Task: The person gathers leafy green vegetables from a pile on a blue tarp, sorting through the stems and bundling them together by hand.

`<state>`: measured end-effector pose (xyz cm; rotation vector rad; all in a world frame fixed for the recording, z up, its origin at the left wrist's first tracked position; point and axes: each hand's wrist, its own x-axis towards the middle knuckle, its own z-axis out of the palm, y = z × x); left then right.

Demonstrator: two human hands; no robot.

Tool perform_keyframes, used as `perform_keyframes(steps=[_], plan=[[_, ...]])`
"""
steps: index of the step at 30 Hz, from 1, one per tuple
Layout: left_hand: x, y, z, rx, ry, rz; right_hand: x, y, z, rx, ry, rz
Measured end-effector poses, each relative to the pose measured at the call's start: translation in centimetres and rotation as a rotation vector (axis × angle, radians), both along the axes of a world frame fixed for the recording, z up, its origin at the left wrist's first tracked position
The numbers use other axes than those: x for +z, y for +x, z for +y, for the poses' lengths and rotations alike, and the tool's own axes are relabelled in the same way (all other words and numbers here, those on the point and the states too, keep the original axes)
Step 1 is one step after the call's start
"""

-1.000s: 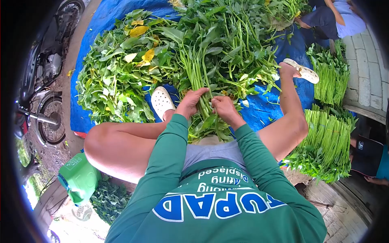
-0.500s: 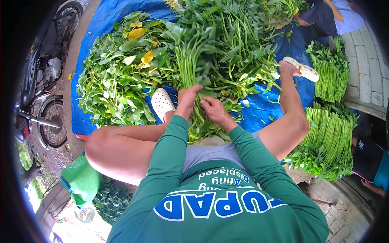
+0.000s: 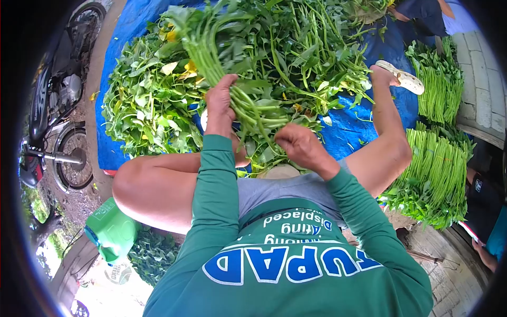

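Blue tarp (image 3: 346,124) spreads across the 12 o'clock side of the view, probably keeping the greens off the ground, with a motorbike (image 3: 45,105) toward 9 o'clock and grey paving (image 3: 483,84) toward 2. Loose greens lie on it in two masses: a tangled heap (image 3: 153,111) at 10 o'clock, flecked with yellow leaves, and long stems (image 3: 317,53) at 1 o'clock, both near enough to suit a seated reach between spread legs. At 11 o'clock the left hand (image 3: 219,103) grips a bunch of leafy stems (image 3: 206,61) with its fingers wrapped around the middle; that hold seems chosen to keep the stalks together while the leafy tops fan up and away toward 11 and the lower ends come round toward 4, facing the other hand. There, just beside those ends, the right hand (image 3: 303,150) has its fingers clenched; whether a thin stem is pinched in them, I cannot tell. Stacked bundles at 2 o'clock (image 3: 435,90) and 3 o'clock (image 3: 435,164) have their stalks laid side by side, an order that likely keeps them compact and apart from the loose heaps. A green jug (image 3: 111,227) sits at 8 o'clock, beside darker leaves (image 3: 150,253), outside the working space. Another person (image 3: 462,18) is partly visible at 2 o'clock, beyond the greens.
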<state>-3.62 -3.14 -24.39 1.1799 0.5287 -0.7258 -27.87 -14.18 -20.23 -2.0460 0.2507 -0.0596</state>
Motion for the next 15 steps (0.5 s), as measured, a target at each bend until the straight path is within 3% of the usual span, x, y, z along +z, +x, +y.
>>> perform_keyframes(steps=[1,4,7,10,15], plan=[[-0.2,0.9,0.8,0.0,0.0,-0.015,-0.3,-0.9,0.2,0.026,0.016,0.091],[0.7,1.9,1.4,0.033,0.028,-0.082,-3.8,-0.7,-1.7,0.121,-0.371,0.296],[1.1,1.4,1.1,0.018,0.087,-0.157,-8.0,5.2,-4.8,-0.346,-0.199,0.072],[2.3,0.6,0.9,-0.062,0.124,-0.166,-12.4,10.2,-7.8,-0.47,-0.304,0.188],[2.9,0.0,0.4,-0.109,0.175,-0.156,-16.3,12.9,-9.1,-0.409,-0.504,0.169]])
